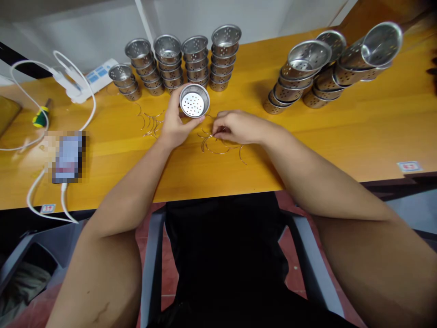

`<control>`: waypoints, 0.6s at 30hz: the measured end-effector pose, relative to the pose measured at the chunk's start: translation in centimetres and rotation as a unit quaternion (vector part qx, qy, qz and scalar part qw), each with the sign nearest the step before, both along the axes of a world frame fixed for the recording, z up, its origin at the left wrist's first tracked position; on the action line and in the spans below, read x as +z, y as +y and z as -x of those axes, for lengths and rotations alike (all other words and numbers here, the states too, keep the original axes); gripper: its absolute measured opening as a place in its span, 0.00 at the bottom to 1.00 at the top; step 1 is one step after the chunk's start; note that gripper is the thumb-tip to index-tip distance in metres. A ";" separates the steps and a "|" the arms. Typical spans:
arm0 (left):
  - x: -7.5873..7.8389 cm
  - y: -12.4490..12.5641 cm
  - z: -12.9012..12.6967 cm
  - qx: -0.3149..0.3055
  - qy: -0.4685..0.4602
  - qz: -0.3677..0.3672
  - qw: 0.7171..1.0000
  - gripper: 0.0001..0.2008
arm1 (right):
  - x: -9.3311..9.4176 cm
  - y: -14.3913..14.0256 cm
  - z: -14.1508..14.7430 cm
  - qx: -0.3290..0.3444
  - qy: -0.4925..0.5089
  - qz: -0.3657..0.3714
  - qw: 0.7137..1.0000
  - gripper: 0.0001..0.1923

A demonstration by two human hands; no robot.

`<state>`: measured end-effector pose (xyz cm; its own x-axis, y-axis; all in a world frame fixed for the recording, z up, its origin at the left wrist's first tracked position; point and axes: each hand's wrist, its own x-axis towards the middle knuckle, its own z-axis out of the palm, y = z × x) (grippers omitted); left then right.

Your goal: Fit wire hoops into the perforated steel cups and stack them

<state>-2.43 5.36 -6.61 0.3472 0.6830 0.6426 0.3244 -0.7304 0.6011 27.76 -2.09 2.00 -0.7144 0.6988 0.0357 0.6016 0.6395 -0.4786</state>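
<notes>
A perforated metal cup [194, 104] is gripped in my left hand [175, 122], its mouth tilted toward me so the holes in its bottom show. My right hand [235, 127] is low over the table with thumb and fingers pinched together at a thin copper-coloured wire [215, 153]. Around those fingertips lie several loose curved wires. More curved wires [149, 124] are spread on the table left of my left hand. How many wires the pinch holds I cannot tell.
Stacks of perforated metal cups [226, 57] line the table's back edge. Leaning stacks [290, 86] stand at right. On the left are a white power strip [97, 79], a phone [70, 157] with a white cable, and a green-yellow screwdriver [41, 117]. The table [218, 184] ends before my lap.
</notes>
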 end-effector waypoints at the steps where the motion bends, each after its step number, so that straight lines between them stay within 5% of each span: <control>1: 0.0 0.0 0.0 -0.005 -0.003 -0.002 1.000 0.56 | 0.0 -0.1 0.2 -0.006 -0.005 -0.008 1.000 0.04; 14: 0.0 -0.3 0.0 0.007 -0.022 0.003 1.000 0.55 | -0.3 0.2 -0.3 -0.059 0.086 -0.032 0.994 0.06; 18: 0.4 -0.6 -0.3 0.017 -0.022 0.021 0.999 0.57 | -0.6 0.2 -0.2 -0.087 0.141 -0.027 0.986 0.13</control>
<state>-2.11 4.78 -6.21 0.2952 0.7210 0.6269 0.3217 -0.6928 0.6453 27.98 -1.92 1.39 -0.5408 0.8011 0.2564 0.5513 0.5678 -0.6112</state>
